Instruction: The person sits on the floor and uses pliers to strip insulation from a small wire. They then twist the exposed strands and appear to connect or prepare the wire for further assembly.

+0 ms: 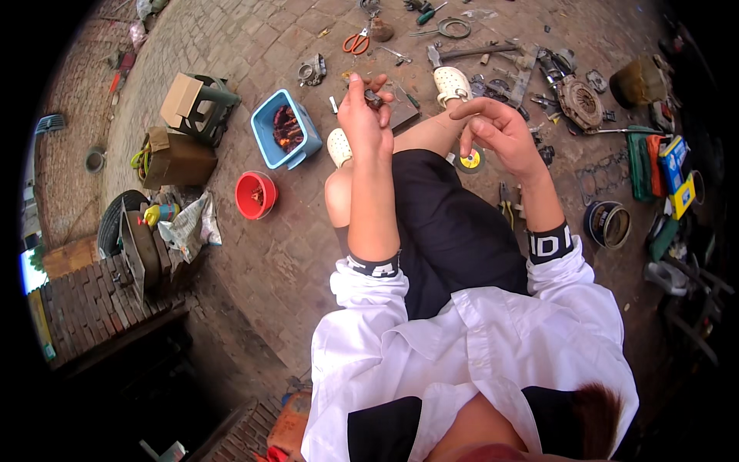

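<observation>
My left hand (363, 122) is raised in front of my left knee, its fingers curled around a small dark lump (374, 99) that looks like a metal part; its exact kind is too small to tell. To the right, my right hand (502, 138) hangs in the air above my lap with fingers bent and apart, and nothing shows in it. Below and between the hands lies a dark flat block (403, 117) on the ground. Left of my left hand stands a light blue basin (264, 115) with reddish-brown pieces (288, 131) inside. Nearer me is a red bucket (245, 202) holding a few similar pieces.
Orange-handled scissors (356, 42), a hammer (477, 51) and a round clutch-like disc (579, 104) lie on the brick paving. Pliers (506, 206) and an open tin (608, 225) sit at right. A stool (208, 112) and cardboard box (178, 160) stand at left.
</observation>
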The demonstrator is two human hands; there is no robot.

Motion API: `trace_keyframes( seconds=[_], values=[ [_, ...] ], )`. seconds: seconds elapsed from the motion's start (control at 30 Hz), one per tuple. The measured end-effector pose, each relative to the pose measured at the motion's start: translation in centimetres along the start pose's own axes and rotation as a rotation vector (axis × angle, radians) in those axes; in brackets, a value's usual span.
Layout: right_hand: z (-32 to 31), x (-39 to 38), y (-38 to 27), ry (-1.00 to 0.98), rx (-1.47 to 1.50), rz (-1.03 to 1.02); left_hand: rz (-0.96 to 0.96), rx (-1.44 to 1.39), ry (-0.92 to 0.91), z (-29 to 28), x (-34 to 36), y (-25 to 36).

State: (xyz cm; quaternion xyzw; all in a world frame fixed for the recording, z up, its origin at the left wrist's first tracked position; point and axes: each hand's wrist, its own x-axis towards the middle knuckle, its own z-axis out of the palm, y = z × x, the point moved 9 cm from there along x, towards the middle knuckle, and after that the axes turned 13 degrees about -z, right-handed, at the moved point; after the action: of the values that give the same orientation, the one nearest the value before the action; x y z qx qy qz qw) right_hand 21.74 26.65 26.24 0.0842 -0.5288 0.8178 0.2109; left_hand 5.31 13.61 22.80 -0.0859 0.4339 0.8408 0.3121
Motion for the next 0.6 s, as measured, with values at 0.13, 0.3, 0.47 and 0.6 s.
trace_keyframes(
  seconds=[0.13,0.3,0.47,0.6],
  values=[
    [0.3,-0.1,-0.2,-0.039,-0.421,0.101,-0.009,-0.085,-0.030,-0.3,-0.1,0.4],
    [-1.3,0.2,1.2,-0.050,-0.970,0.253,-0.043,-0.057,-0.090,1.0,-0.6,-0.3],
    [-1.8,0.3,1.3,0.105,-1.038,-0.010,-0.031,-0.048,-0.127,1.2,-0.5,-0.2],
    [-1.9,0.0,2.5,0.036,-0.925,0.106,0.028,0.002,-0.119,1.5,-1.0,0.7]
  ],
)
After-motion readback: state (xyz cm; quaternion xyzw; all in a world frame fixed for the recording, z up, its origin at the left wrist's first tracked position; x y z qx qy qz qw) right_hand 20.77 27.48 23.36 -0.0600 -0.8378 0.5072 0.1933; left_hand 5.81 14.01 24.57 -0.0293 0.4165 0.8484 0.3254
